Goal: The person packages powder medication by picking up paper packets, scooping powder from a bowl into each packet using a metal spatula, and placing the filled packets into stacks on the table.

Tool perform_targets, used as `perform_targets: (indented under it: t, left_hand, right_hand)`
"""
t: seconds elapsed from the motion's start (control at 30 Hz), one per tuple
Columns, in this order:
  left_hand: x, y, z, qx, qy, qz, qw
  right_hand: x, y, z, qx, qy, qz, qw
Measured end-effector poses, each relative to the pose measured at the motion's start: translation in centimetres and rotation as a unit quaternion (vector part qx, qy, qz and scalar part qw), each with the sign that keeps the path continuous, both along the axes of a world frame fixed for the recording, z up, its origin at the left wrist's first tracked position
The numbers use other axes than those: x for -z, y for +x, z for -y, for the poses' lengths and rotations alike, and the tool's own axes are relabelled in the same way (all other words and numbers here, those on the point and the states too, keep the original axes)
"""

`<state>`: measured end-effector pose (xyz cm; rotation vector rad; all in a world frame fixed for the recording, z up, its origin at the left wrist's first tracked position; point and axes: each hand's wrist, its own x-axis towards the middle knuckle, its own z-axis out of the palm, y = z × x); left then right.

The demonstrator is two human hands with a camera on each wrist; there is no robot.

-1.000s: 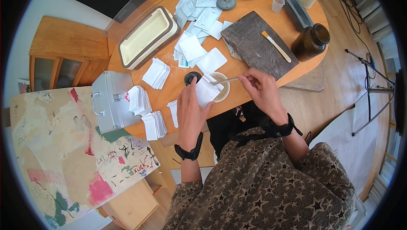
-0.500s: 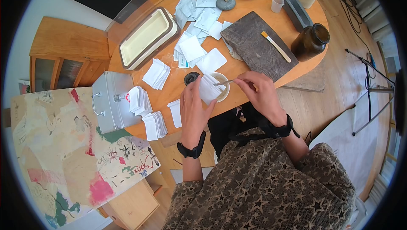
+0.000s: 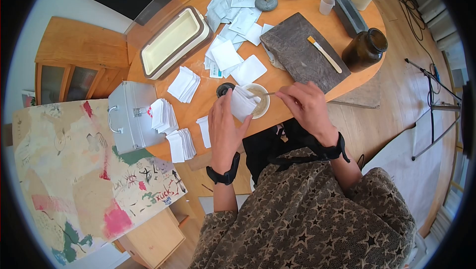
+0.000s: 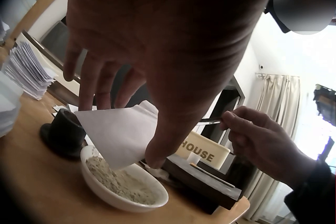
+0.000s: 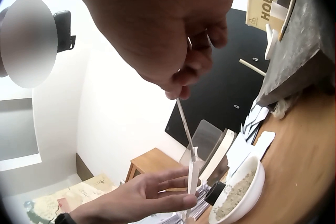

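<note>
My left hand (image 3: 225,130) holds a small white paper packet (image 3: 241,104) between thumb and fingers, tilted above the near side of a white bowl (image 4: 94,187). Its mouth faces right, toward my right hand (image 3: 310,108). That hand pinches the thin metal handle of a slim utensil (image 5: 185,124) between thumb and fingertips. The utensil's far end reaches the packet's mouth, and its tip is hidden by the paper. Coarse greyish-beige powder (image 4: 121,182) lies in the bowl. A black round hat-shaped piece (image 4: 65,134) stands just left of the bowl.
Stacks of white packets (image 3: 183,85) lie to the left, beside a silver case (image 3: 130,120). Pale blue sachets (image 3: 243,21) spread behind the bowl. A dark slab (image 3: 297,46) bearing a brush (image 3: 325,56), and a brown jar (image 3: 364,51), stand to the right.
The utensil and my right hand have shifted slightly at the packet's mouth. The packet has turned a little and its mouth gapes more. Both hands keep their holds.
</note>
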<state>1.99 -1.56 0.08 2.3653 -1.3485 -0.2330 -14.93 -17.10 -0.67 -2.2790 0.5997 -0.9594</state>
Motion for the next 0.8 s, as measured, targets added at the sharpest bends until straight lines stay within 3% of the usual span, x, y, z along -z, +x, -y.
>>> perform_targets:
  t: [0.27, 0.5, 0.73, 0.8]
  left_hand:
    - [0.3, 0.7, -2.0, -0.059, 0.005, 0.027, 0.998]
    - [-0.5, 2.0, -6.0, -0.195, 0.034, 0.012, 0.980]
    - [1.2, 2.3, -8.4, -0.251, 0.046, -0.002, 0.967]
    - [1.5, 2.1, -8.6, -0.252, 0.093, 0.032, 0.963]
  right_hand:
    - [0.2, 0.0, 0.0, 0.065, 0.111, 0.054, 0.990]
    - [0.7, 0.1, 0.0, 0.066, 0.133, 0.039, 0.988]
    - [1.3, 0.1, -0.1, 0.055, 0.144, 0.008, 0.988]
    - [1.4, 0.0, -0.1, 0.054, 0.150, -0.002, 0.987]
